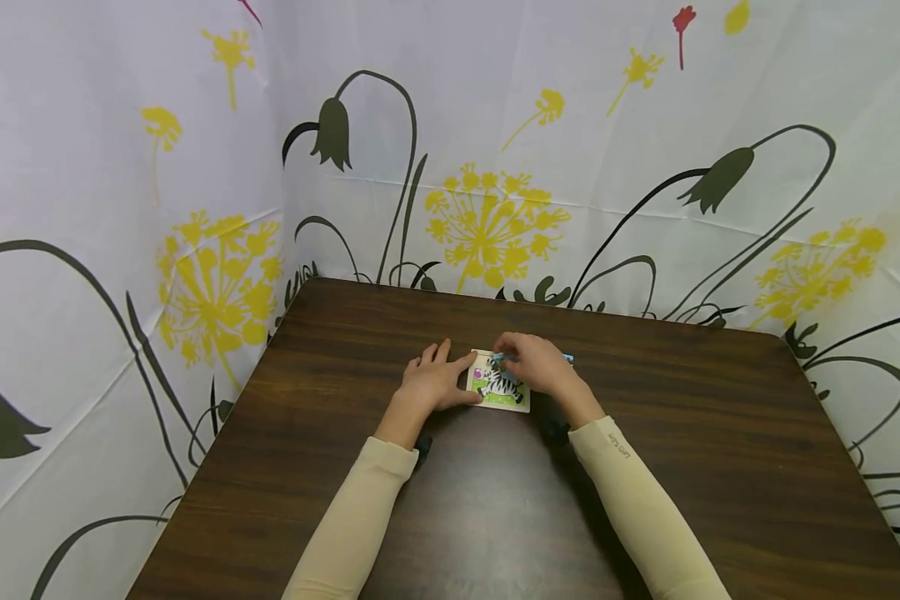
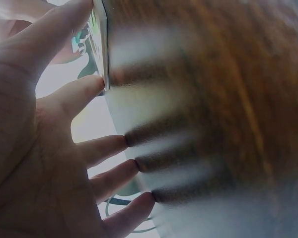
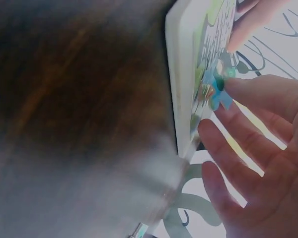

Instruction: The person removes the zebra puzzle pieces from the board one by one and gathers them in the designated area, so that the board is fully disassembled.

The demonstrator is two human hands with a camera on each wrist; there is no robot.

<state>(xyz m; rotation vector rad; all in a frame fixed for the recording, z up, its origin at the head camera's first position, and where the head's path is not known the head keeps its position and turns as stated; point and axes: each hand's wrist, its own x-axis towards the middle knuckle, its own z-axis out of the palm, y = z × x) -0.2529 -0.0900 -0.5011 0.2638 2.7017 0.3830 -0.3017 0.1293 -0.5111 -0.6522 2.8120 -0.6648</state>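
Observation:
A small square wooden jigsaw puzzle (image 1: 504, 398) with a zebra picture on green lies flat on the dark table. At its left side is my left hand (image 1: 433, 382), thumb and index finger touching the frame, fingers spread straight with other fingertips resting on the table in the left wrist view. My right hand (image 1: 537, 364) is over the upper right of the puzzle. Between its thumb and fingers it pinches a blue puzzle piece (image 3: 221, 96), close over the picture in the right wrist view. The fingers partly hide the piece in the head view.
Another blue puzzle piece (image 1: 568, 357) lies on the table just beyond my right hand. The brown wood-grain table (image 1: 705, 433) stretches to both sides. A white curtain (image 1: 607, 200) printed with flowers hangs behind and to the left of it.

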